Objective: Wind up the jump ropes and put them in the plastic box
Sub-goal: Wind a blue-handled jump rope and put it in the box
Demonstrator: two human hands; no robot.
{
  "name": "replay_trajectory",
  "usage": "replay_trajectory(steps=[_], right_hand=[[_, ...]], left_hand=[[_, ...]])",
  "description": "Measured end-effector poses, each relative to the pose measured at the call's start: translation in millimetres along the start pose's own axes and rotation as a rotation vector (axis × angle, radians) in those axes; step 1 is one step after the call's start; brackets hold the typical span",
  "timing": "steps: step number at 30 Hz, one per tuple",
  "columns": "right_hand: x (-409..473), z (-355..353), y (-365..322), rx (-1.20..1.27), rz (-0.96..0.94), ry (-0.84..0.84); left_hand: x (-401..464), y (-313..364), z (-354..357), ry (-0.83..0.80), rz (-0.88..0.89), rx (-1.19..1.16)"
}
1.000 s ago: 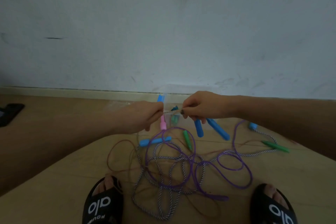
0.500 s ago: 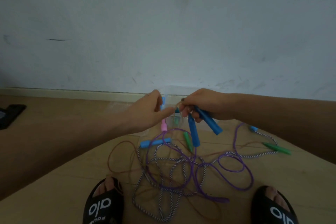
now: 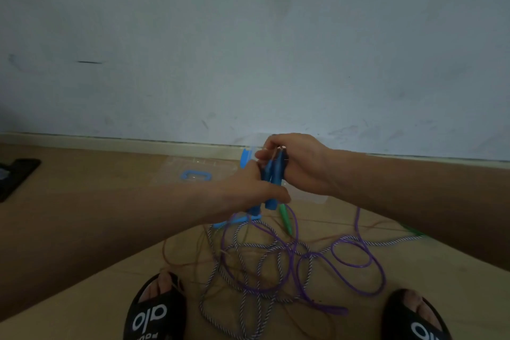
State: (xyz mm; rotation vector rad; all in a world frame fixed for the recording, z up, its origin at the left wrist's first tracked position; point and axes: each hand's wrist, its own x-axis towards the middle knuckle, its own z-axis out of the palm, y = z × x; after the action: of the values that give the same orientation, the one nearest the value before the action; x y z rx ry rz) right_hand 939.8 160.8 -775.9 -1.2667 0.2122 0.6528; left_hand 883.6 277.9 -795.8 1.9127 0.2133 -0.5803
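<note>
On floor, two hands (image 3: 276,174) gripping two blue handles (image 3: 271,182)

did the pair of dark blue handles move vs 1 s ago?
Yes. The dark blue handles, earlier hanging splayed below the right hand, are now together and upright, gripped by both hands, higher toward the skirting board. Left hand holds them lower down.

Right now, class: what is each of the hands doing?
Left hand: grips the blue handles.
Right hand: holds the same blue handles' upper ends.
</note>
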Motion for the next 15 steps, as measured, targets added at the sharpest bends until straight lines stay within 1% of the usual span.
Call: replay_trajectory(steps=[3,6,10,15], right_hand=[[-7.2,4.3,-1.2,0.049,-0.020,-0.039],[-6.5,3.7,1.6,0.032,-0.036,-0.050],[-3.5,-3.1,2.7,-0.165,-0.061,0.011],[-1.0,-8.3,4.9,-0.302,-0.065,0.106]], left_hand=[[-1.6,-2.2,2.8,-0.010,-0.015,-0.057],[-5.4,-3.3,4.7,0.000,0.016,-0.020],[-1.6,-3.4,0.8,0.063,0.141,0.267],[-1.7,-5.7,-8.0,0.110,0.174,0.609]])
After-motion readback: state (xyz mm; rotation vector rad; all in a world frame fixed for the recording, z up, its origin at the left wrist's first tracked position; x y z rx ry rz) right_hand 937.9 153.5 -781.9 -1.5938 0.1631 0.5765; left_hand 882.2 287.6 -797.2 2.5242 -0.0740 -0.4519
